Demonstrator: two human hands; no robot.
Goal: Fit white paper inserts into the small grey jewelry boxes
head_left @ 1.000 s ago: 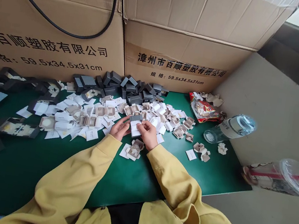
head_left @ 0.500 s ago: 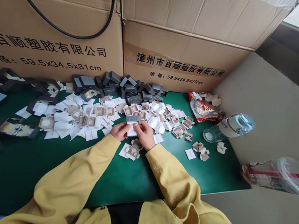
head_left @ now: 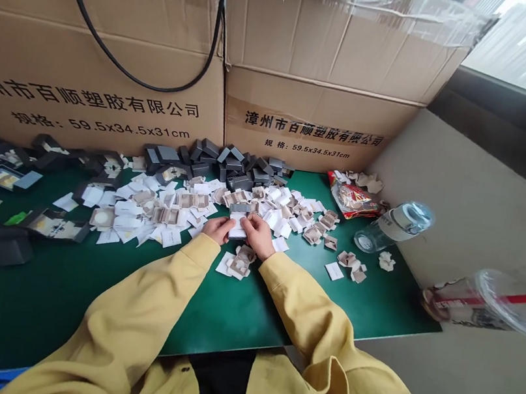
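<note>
A box [head_left: 238, 225] is gripped from both sides, left hand [head_left: 217, 228] and right hand [head_left: 258, 236] closed on it, just above the mat [head_left: 236, 311] by the cards [head_left: 126, 224], seemingly to be steadied.

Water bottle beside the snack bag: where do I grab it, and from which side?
Grip the water bottle around its clear middle, from above, fingers across its length. It lies on its side at the green mat's edge, capped end toward the wall, snack bag close beside it, so the top looks freest. The right hand, on the small box, is nearer.
</note>
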